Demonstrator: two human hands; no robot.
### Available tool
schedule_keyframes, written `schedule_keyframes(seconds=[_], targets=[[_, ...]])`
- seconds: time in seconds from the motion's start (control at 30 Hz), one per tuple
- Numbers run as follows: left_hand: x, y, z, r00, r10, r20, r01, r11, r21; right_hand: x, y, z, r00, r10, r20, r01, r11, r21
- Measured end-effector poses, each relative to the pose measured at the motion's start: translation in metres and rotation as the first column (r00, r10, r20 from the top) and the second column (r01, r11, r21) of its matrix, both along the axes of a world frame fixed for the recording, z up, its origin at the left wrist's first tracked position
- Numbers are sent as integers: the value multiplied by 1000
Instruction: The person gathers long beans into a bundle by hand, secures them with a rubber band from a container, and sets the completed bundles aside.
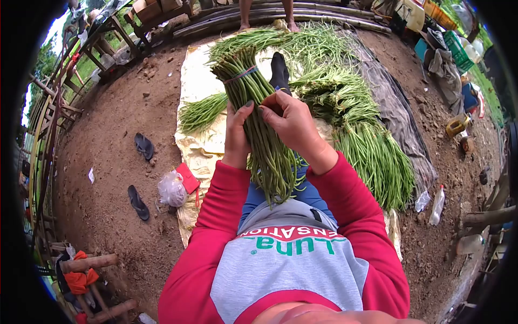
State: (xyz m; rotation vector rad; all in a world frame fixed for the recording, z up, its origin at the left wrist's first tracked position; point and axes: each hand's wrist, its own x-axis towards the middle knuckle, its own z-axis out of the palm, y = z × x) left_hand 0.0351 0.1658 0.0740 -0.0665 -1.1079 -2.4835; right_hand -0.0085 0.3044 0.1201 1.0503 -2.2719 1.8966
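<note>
My left hand (237, 135) is wrapped round the side of a thick bundle of long green beans (256, 116), held up over my lap. Coloured bands (241, 74) circle the bundle near its upper end, and the loose ends hang down toward my legs. At the bundle's right side my right hand (294, 121) is closed, thumb and fingers pinched together. Whatever sits in that pinch is too small to make out. Just beyond, a foot in a black sock (278, 70) rests among the beans.
Bundled beans (372, 162) lie in a row on the right, with loose beans (321, 48) behind and a small bunch (202, 113) on the pale sheet (197, 148). Slippers (138, 203), a plastic bag (172, 189) and a bottle (437, 205) lie around. Another person's feet (292, 26) stand at the back.
</note>
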Motion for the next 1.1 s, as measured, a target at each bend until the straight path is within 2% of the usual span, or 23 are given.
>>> schedule_keyframes(seconds=[0.1, 0.13, 0.23, 0.27, 0.3, 0.33, 0.37, 0.43, 0.47, 0.5, 0.53, 0.57, 0.63, 0.67, 0.77, 0.8, 0.83, 0.9, 0.93, 0.97, 1.0, 1.03, 1.1], targets=[[0, -9, -3, 996, -85, 21, 84, 994, 70, -6, 7, 2, 995, 86, -43, -85, 996, 17], [2, -12, 2, 993, -117, 26, 115, 990, 80, -9, 14, 14, 994, 7, -105, 3, 996, 92], [6, -25, 21, 960, -277, -31, 275, 959, -67, -40, 16, 36, 976, -4, -216, 8, 1000, 15], [4, -25, 29, 959, -283, -29, 281, 957, -68, -48, 14, 47, 974, 207, -91, -211, 977, -37], [2, -22, 40, 958, -286, -9, 279, 943, -181, -53, 13, 60, 910, 414, 20, -410, 905, -115], [-1, -20, 51, 958, -287, 7, 276, 916, -292, -55, 10, 70, 880, 463, 104, -435, 876, -210], [-7, -22, 60, 955, -295, 2, 283, 913, -293, -54, 9, 82, 866, 482, 134, -435, 858, -273], [-18, -30, 78, 945, -324, 44, 305, 822, -482, -67, 1, 85, 955, 294, -43, -294, 919, -264], [-19, -34, 90, 941, -337, 2, 284, 790, -544, -66, 1, 85, 957, 285, -47, -288, 921, -264], [-18, -32, 103, 927, -358, -117, 232, 788, -571, -61, 1, 88, 975, 205, -88, -222, 937, -270], [-20, -37, 99, 941, -300, -155, 155, 792, -590, -59, 1, 90, 984, 125, -124, -156, 947, -280], [-21, -41, 94, 952, -240, -191, 78, 791, -606, -60, -1, 88, 985, 121, -123, -152, 947, -283], [-21, -12, 102, 956, -175, -236, -86, 602, -794, -62, -8, 84, 971, 54, -232, -122, 950, -286], [-23, 1, 98, 970, -216, -108, 102, 771, -629, -57, -11, 85, 971, 22, -236, -107, 929, -353], [-33, -5, 102, 966, -236, -103, 109, 737, -667, -62, -8, 90, 980, 85, -179, -148, 915, -375], [-32, -2, 93, 975, -209, -78, 121, 788, -603, -46, 2, 108, 972, 221, -86, -236, 921, -309], [-31, 5, 77, 973, -215, -77, 127, 789, -601, -46, 2, 105, 973, 214, -84, -230, 924, -306], [-30, 26, 40, 966, -72, -250, -79, 836, -544, -48, -2, 101, 993, 98, -67, -115, 936, -333], [-27, 36, 27, 968, 13, -252, -146, 843, -518, -40, -1, 101, 997, 34, -72, -52, 963, -265], [-21, 45, 18, 964, 94, -248, -209, 846, -491, -33, -6, 95, 995, 76, -69, -94, 944, -317], [-10, 52, 27, 984, 123, -125, -169, 865, -472, -28, -11, 91, 990, 58, -129, -94, 952, -293], [-4, 53, 23, 987, 121, -110, -158, 870, -466, -21, -15, 88, 982, 47, -184, -95, 960, -264], [2, 48, 22, 955, 261, -139, -295, 868, -399, -7, -19, 89, 952, 67, -297, -103, 989, -105]])
